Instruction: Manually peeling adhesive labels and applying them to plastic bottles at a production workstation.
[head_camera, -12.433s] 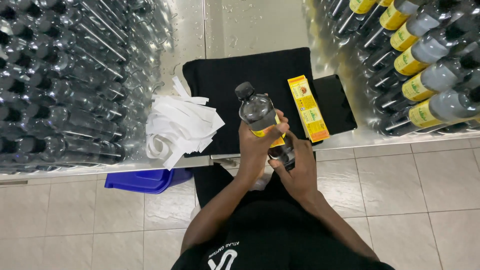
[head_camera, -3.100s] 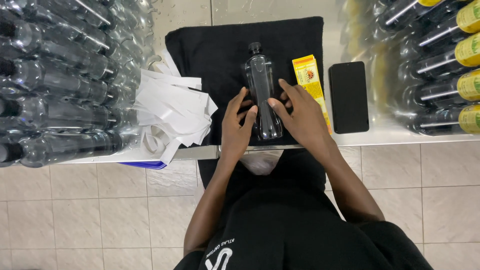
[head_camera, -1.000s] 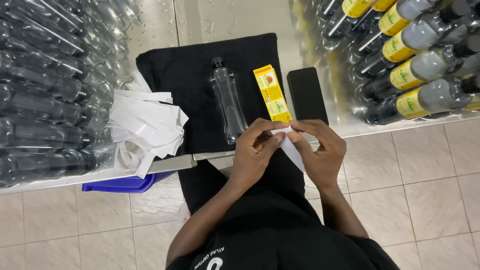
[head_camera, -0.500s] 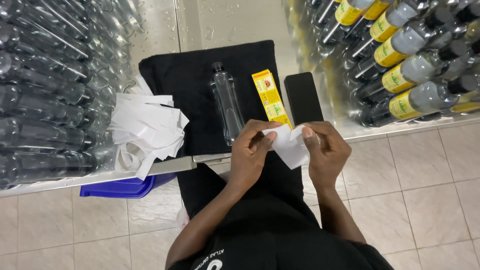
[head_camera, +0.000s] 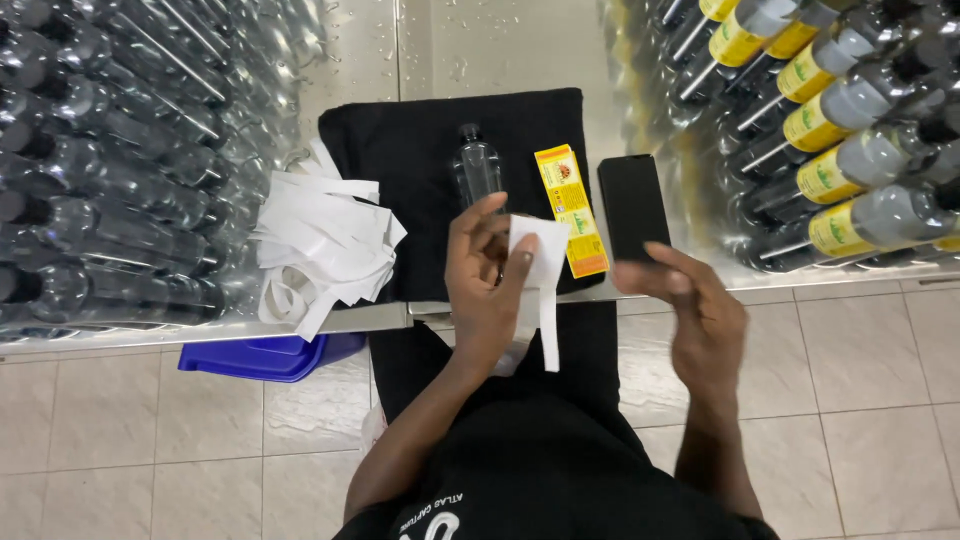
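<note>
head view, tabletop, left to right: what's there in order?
unlabelled clear bottles → pile of white paper strips → clear bottle on the black cloth → yellow label strip → black phone → yellow-labelled bottles.

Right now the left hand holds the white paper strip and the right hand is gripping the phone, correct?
Not quite. In the head view the left hand does hold the white paper strip, but the right hand grips nothing: it hovers open, blurred, just below the black phone, which lies on the steel table.
</note>
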